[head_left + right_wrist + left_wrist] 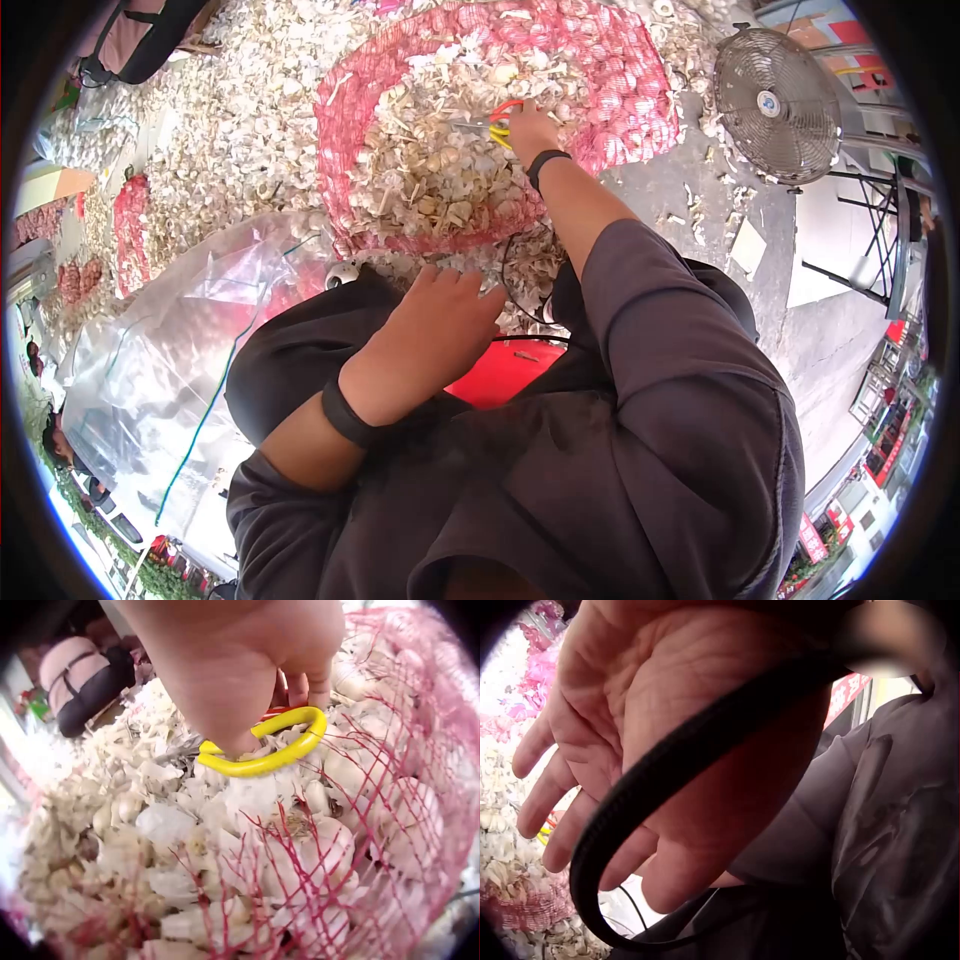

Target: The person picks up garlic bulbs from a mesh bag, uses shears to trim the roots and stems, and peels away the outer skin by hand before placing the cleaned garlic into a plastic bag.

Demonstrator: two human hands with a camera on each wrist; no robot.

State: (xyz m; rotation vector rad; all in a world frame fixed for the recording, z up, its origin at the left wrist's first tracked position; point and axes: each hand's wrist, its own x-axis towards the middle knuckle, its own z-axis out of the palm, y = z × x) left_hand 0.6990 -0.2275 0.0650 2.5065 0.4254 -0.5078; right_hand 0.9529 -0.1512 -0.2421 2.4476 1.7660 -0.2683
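Note:
My right hand (533,132) holds a pair of scissors (296,754) over the heap of garlic. Their handle loops are yellow and red, and my thumb passes through the yellow one. The blades point left in the head view, low among the garlic skins. A pink mesh bag (345,130), cut wide, lies around the garlic bulbs (330,851) and loose skins. Frayed red net strands spread just below the scissors in the right wrist view. My left hand (430,325) hangs over my lap with loosely bent fingers, and its palm (697,690) is bare.
A metal floor fan (778,105) stands at the right. Clear plastic sheeting (150,380) covers the left side. Garlic skins (240,130) spread over the ground beyond. Something red (510,372) shows between my knees, and a thin black cable (508,275) runs by the mesh bag.

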